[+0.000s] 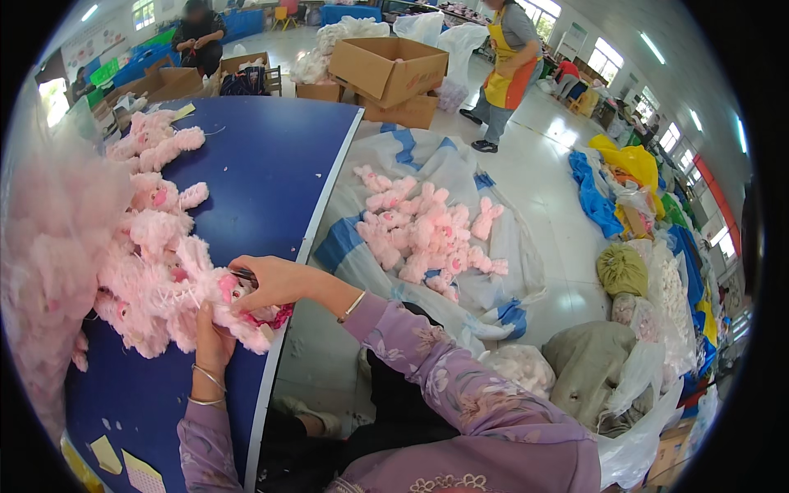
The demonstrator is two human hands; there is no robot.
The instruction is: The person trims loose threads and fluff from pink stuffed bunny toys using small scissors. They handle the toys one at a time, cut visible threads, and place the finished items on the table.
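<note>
A fluffy pink plush toy [249, 333] lies at the right edge of the blue table, with a dark pink trim showing on its right side. My left hand [214, 338] grips it from below, its fingers partly sunk in the fur. My right hand [275, 281] is closed over the toy's face around a small dark tool [244, 274], whose kind I cannot make out. Several more pink plush toys [152, 234] are heaped against my hands and along the left of the table.
A full clear plastic bag [57, 214] borders the blue table [263, 156] on the left. Pink toys [436, 226] lie on a plastic sheet [509, 271] on the floor. Cardboard boxes [386, 70] stand beyond it. A person in a yellow apron [505, 66] is at the back; sacks [588, 361] line the right.
</note>
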